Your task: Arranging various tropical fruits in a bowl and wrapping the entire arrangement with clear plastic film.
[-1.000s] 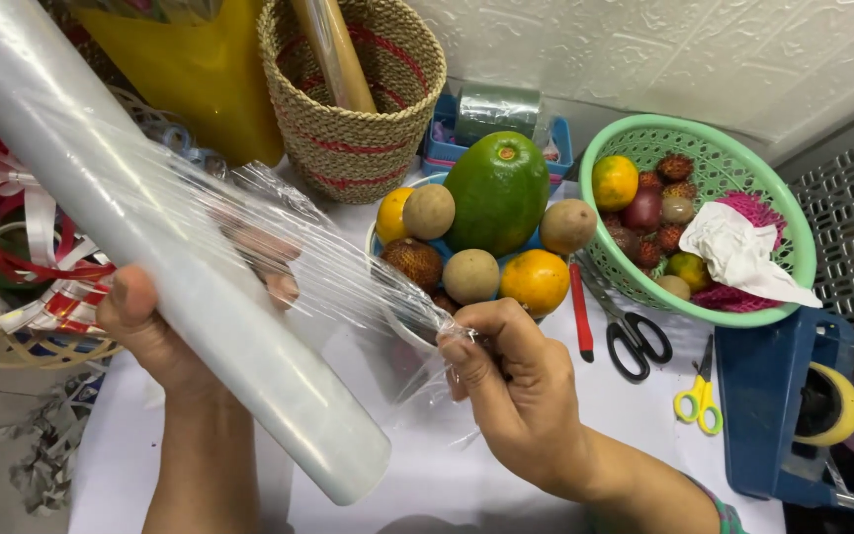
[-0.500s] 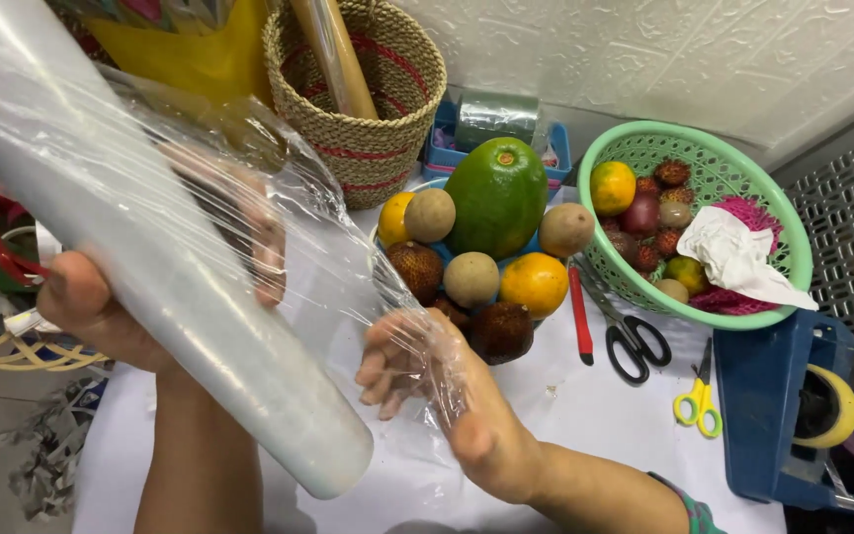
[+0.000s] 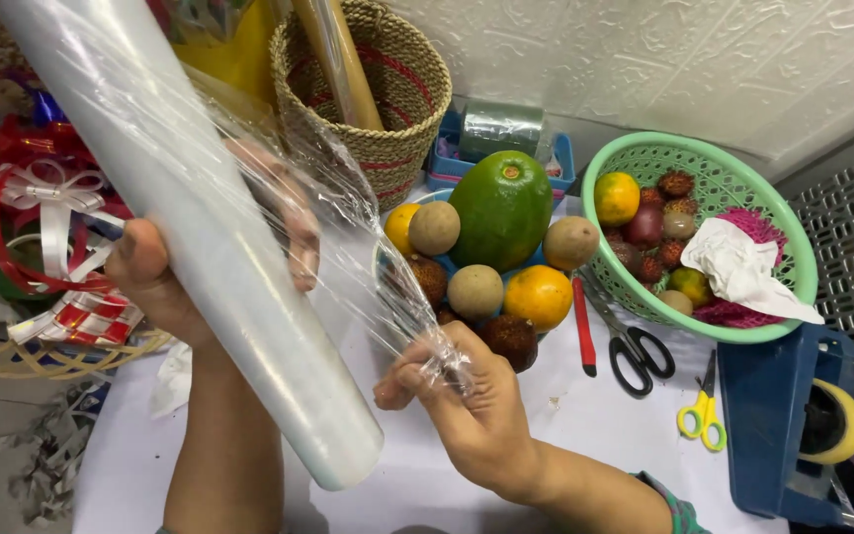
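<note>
A long, thick roll of clear cling film [image 3: 200,237] slants from upper left down to lower centre, held above the counter — glossy, whitish, its near end blunt. A loose, wrinkled sheet [image 3: 348,237] runs off its right side, stretched taut to a bunched, crumpled corner.

A big roll of cling film [image 3: 190,237] is gripped by the left hand [image 3: 165,282], while its loose sheet [image 3: 348,227] is pinched in the right hand [image 3: 471,410], right beside a fruit pile [image 3: 491,252].
</note>
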